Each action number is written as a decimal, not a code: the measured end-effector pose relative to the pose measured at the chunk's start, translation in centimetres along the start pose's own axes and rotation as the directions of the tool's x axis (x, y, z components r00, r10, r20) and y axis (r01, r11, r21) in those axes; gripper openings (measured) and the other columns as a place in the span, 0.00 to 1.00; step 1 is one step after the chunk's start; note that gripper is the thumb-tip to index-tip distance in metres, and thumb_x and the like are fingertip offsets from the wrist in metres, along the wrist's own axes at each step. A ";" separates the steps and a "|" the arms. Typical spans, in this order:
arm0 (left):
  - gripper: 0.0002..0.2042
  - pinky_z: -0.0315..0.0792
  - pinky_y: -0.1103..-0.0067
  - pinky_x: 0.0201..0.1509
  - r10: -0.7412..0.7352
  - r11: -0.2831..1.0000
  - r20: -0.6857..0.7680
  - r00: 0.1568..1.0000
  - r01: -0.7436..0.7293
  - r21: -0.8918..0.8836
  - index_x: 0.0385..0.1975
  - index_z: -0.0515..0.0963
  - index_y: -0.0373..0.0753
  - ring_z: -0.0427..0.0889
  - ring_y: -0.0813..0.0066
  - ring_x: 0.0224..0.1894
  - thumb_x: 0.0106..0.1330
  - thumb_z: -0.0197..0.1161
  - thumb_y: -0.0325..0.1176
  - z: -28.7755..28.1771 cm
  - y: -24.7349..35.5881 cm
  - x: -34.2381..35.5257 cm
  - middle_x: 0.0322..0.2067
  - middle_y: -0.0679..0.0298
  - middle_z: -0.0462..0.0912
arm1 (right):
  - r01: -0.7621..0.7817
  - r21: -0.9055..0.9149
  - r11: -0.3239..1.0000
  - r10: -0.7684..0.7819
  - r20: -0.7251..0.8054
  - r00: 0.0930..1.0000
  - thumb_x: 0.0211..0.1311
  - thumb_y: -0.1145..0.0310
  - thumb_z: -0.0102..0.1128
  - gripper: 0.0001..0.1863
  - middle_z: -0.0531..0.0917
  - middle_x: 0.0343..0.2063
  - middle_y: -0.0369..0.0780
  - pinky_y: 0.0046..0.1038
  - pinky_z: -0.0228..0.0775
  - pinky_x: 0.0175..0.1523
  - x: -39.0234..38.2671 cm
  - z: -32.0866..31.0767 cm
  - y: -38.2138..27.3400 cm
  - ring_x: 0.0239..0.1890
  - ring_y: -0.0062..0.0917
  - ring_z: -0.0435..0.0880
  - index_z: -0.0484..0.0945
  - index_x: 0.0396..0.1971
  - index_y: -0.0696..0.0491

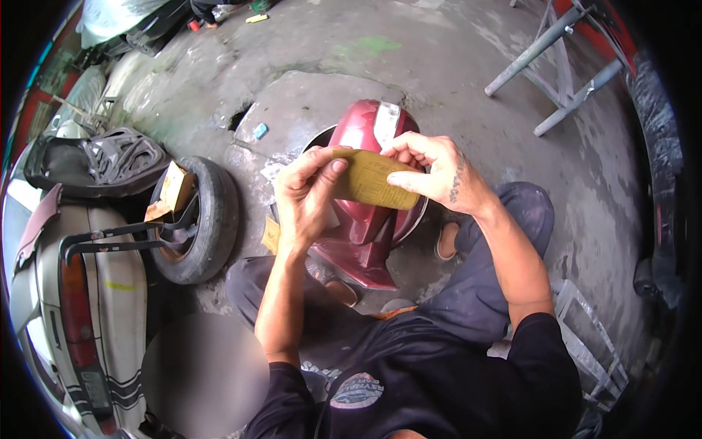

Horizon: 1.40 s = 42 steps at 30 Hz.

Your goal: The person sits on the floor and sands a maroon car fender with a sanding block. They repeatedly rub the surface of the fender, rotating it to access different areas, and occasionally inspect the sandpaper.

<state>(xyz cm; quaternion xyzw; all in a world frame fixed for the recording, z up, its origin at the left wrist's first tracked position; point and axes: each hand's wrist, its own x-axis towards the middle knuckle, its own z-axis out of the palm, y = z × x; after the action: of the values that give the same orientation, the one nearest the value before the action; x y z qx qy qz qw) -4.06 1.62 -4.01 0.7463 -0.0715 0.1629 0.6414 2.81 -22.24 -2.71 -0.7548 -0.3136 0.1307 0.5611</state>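
A yellow sheet of sandpaper [369, 183] is held in the air between my two hands. My left hand [305, 196] grips its left end between thumb and fingers. My right hand [446, 175] pinches the right part, thumb on the face and fingers curled at the top edge. Below the sheet sits a glossy red car mirror housing [351, 252] with a clear strip [386, 121] near its top, over a round rim that is partly hidden. Another yellow piece [270, 234] lies left of the housing, partly behind my left wrist.
A tyre [216, 219] with a cardboard piece [177, 189], dark plastic parts [88, 164] and a pale car panel [117, 300] lie at my left. A small blue block [260, 130] is on the concrete ahead. Metal stands [556, 95] rise at the right. Another person's foot [210, 22] shows far ahead.
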 end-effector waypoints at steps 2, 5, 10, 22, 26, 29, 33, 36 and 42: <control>0.07 0.75 0.82 0.50 -0.006 1.000 -0.017 1.000 0.006 0.012 0.48 0.87 0.32 0.82 0.80 0.42 0.76 0.67 0.26 0.0 -0.1 0.0 0.37 0.67 0.86 | -0.028 0.040 0.999 0.029 -0.039 0.999 0.66 0.73 0.72 0.09 0.85 0.34 0.33 0.22 0.76 0.44 0.0 -0.1 0.3 0.36 0.14 0.82 0.83 0.43 0.58; 0.07 0.74 0.82 0.53 -0.009 1.000 -0.031 0.999 0.009 -0.015 0.48 0.86 0.32 0.81 0.80 0.43 0.77 0.66 0.25 -0.2 -1.3 -0.2 0.40 0.67 0.86 | -0.042 0.057 0.998 0.046 -0.076 0.996 0.65 0.71 0.73 0.10 0.86 0.33 0.34 0.24 0.76 0.44 0.2 -0.8 1.3 0.37 0.15 0.83 0.83 0.41 0.58; 0.08 0.73 0.81 0.56 -0.055 0.980 -0.023 0.998 0.049 -0.192 0.49 0.83 0.33 0.81 0.80 0.48 0.75 0.67 0.26 -0.2 -2.0 -0.1 0.44 0.65 0.85 | -0.026 0.185 0.982 0.058 -0.166 0.984 0.66 0.68 0.74 0.13 0.88 0.35 0.36 0.26 0.77 0.46 0.6 -1.6 2.0 0.40 0.17 0.84 0.82 0.42 0.59; 0.09 0.74 0.81 0.54 -0.243 0.760 0.531 0.812 0.500 -0.415 0.47 0.82 0.35 0.79 0.86 0.46 0.73 0.72 0.29 0.0 -2.1 0.1 0.41 0.71 0.84 | 0.078 -0.017 0.997 -0.077 0.059 0.995 0.67 0.75 0.71 0.07 0.89 0.35 0.42 0.30 0.80 0.50 0.0 -0.7 0.4 0.39 0.23 0.88 0.85 0.43 0.59; 0.10 0.77 0.82 0.51 -0.265 0.837 0.498 0.825 0.454 -0.305 0.50 0.83 0.34 0.82 0.86 0.45 0.74 0.71 0.29 0.9 -1.7 0.0 0.41 0.67 0.88 | 0.147 -0.042 0.988 -0.144 0.064 0.988 0.67 0.73 0.72 0.12 0.90 0.41 0.44 0.33 0.80 0.54 0.2 -0.4 -0.1 0.44 0.26 0.89 0.85 0.48 0.59; 0.08 0.79 0.81 0.49 -0.282 0.874 0.347 0.894 0.389 -0.291 0.49 0.83 0.33 0.84 0.85 0.41 0.75 0.70 0.27 0.7 -2.4 -0.1 0.39 0.67 0.89 | 0.141 -0.038 0.989 -0.142 -0.024 0.990 0.66 0.71 0.73 0.17 0.91 0.44 0.45 0.34 0.80 0.57 0.3 -0.5 -0.2 0.47 0.27 0.90 0.85 0.52 0.59; 0.07 0.79 0.83 0.49 -0.249 0.887 0.222 0.943 0.314 -0.338 0.48 0.84 0.34 0.85 0.84 0.42 0.74 0.70 0.26 0.4 -3.0 0.3 0.41 0.66 0.91 | 0.153 -0.029 0.988 -0.155 -0.104 0.982 0.64 0.69 0.76 0.19 0.92 0.44 0.43 0.33 0.80 0.58 0.5 -0.6 0.7 0.48 0.28 0.90 0.85 0.52 0.59; 0.07 0.78 0.83 0.50 -0.228 0.918 0.116 0.967 0.253 -0.304 0.47 0.84 0.34 0.86 0.83 0.43 0.74 0.70 0.27 1.0 -3.8 0.2 0.41 0.65 0.91 | 0.038 0.011 0.999 -0.037 -0.123 0.992 0.63 0.70 0.76 0.17 0.92 0.41 0.41 0.31 0.81 0.55 0.6 -0.9 1.2 0.46 0.24 0.89 0.86 0.50 0.59; 0.12 0.78 0.82 0.51 -0.280 0.899 0.121 0.952 0.304 -0.315 0.52 0.81 0.34 0.86 0.81 0.44 0.73 0.72 0.26 1.3 -2.3 0.4 0.41 0.64 0.90 | -0.009 0.085 0.996 0.023 -0.167 0.986 0.66 0.73 0.73 0.14 0.91 0.40 0.41 0.27 0.81 0.54 1.0 -0.7 1.8 0.44 0.20 0.88 0.86 0.48 0.62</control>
<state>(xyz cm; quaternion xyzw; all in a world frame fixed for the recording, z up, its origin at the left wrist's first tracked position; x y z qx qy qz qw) -2.74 0.74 -6.22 0.6361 -0.0081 0.0234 0.7712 4.56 -22.46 -3.97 -0.7413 -0.2534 0.0845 0.6157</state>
